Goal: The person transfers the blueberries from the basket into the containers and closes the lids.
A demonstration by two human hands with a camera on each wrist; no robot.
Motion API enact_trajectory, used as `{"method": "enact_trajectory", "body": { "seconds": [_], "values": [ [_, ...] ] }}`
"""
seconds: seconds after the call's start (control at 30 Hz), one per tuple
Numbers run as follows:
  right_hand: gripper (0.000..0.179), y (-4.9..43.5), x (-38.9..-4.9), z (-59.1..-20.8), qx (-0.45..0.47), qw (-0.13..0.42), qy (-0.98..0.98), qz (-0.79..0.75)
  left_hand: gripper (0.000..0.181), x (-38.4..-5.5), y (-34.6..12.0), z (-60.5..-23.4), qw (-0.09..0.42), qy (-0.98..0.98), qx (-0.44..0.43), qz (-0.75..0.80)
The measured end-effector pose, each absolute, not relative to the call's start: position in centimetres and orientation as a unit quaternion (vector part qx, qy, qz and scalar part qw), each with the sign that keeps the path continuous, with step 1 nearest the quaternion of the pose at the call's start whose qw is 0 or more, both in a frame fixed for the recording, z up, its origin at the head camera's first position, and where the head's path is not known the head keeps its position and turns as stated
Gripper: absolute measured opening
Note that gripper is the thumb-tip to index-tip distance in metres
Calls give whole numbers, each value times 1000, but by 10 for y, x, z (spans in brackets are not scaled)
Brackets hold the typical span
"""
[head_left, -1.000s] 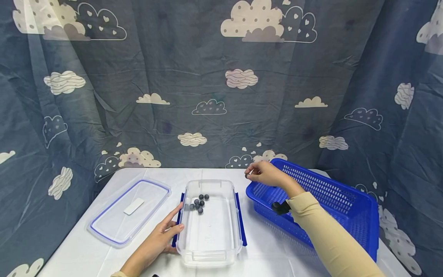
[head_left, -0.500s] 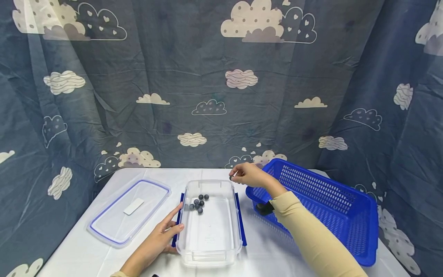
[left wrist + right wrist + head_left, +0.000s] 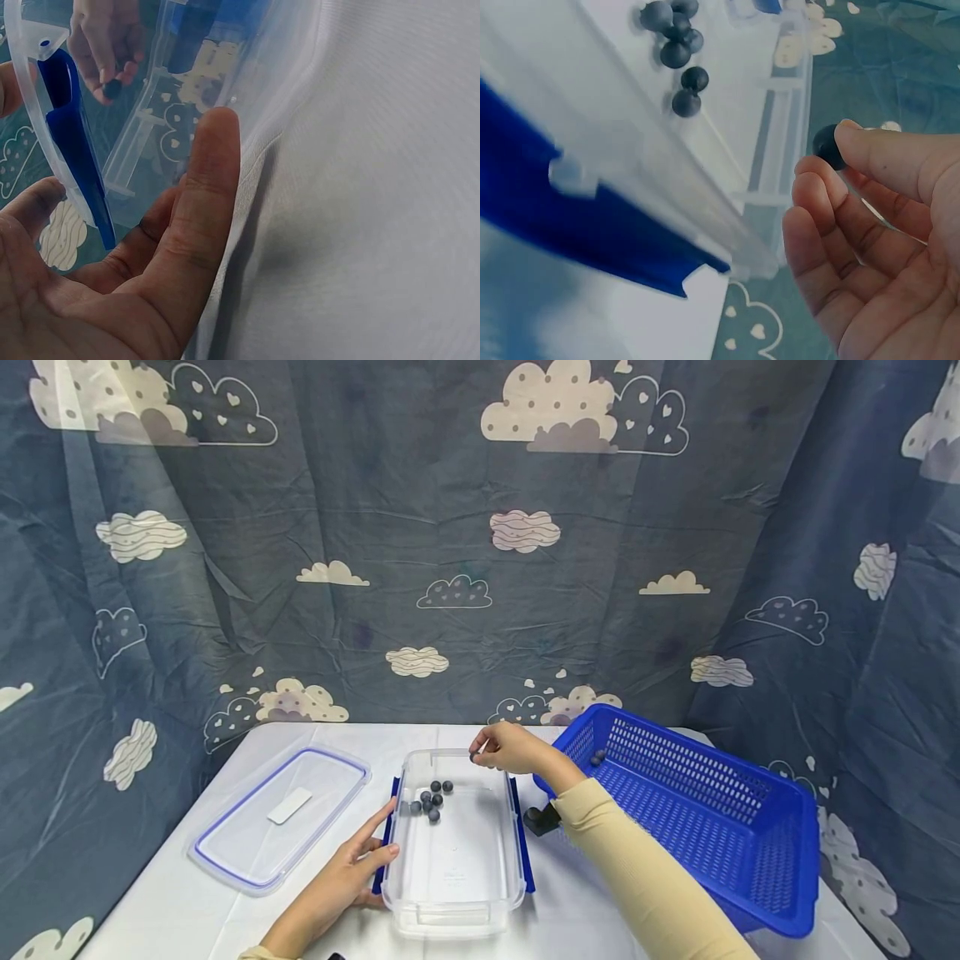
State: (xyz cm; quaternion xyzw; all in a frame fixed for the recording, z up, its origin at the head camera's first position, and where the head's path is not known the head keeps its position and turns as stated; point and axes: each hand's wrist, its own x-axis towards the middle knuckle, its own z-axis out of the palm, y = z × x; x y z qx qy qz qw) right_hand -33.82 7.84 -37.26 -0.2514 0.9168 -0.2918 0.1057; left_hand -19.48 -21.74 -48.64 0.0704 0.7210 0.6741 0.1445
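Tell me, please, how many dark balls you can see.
10: seven balls in the clear container, toward its far left; one ball pinched in the right hand; two balls in the blue basket, near its far end. The sleeve may hide more there.

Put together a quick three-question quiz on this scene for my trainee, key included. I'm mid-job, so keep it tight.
1. Multiple choice. What does the right hand hold between its fingertips?
A) a white label
B) a dark ball
C) a blue clip

2. True or false: in the head view, the lid lies on the white tablecloth, left of the clear container.

3. Short answer. Apart from the one in the right hand, in which two places do dark balls show?

Key
1: B
2: True
3: In the clear container and in the blue basket
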Motion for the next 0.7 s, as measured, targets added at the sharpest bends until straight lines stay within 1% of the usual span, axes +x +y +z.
{"method": "enact_trajectory", "body": {
  "seconds": [0.17, 0.43, 0.7],
  "values": [
    [15, 66, -339, -379, -258, 108, 914, -294, 74, -195, -218, -486, 144, 722, 73, 673],
    [11, 50, -337, -388, -262, 92, 919, -280, 74, -195, -218, -487, 142, 720, 76, 675],
    [14, 41, -334, -389, -242, 112, 927, -265, 74, -196, -218, -488, 143, 720, 76, 675]
  ]
}}
